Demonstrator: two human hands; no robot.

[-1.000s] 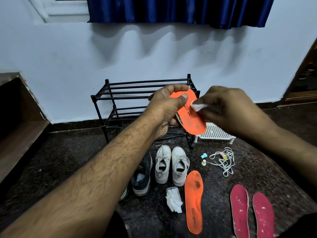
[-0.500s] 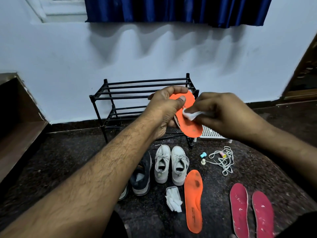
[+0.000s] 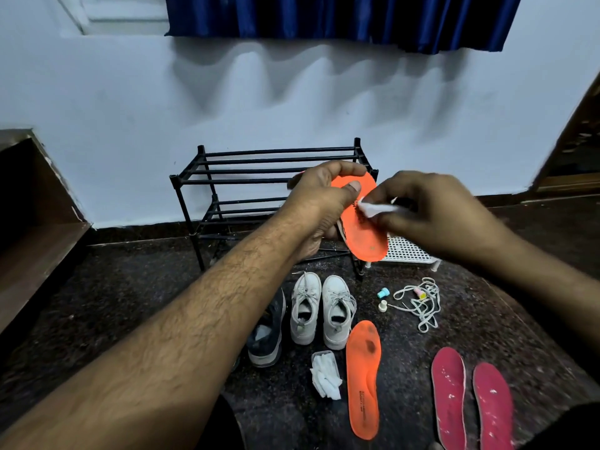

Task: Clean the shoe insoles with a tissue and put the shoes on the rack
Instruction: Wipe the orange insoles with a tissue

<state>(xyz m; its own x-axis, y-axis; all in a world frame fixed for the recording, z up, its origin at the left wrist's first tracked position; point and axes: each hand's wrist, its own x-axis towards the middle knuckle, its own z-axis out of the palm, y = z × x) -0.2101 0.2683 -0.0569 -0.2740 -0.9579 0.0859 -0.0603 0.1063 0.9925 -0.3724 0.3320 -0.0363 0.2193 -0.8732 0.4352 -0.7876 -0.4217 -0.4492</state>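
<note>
Lying on the floor at six o'clock, a second orange insole [image 3: 363, 378] and two red insoles [image 3: 472, 399] wait, stained. Ahead, the left hand [image 3: 319, 203] grips the raised insole [image 3: 363, 222]; right fingers [image 3: 389, 193] pinch a tissue [image 3: 376, 209] on it. At twelve, the rack [image 3: 269, 177] holds no shoes: early going, I judge.

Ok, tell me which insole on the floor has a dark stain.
The orange insole on the floor: a dark smudge marks its upper part. The two red insoles beside it show only pale flecks.
</note>
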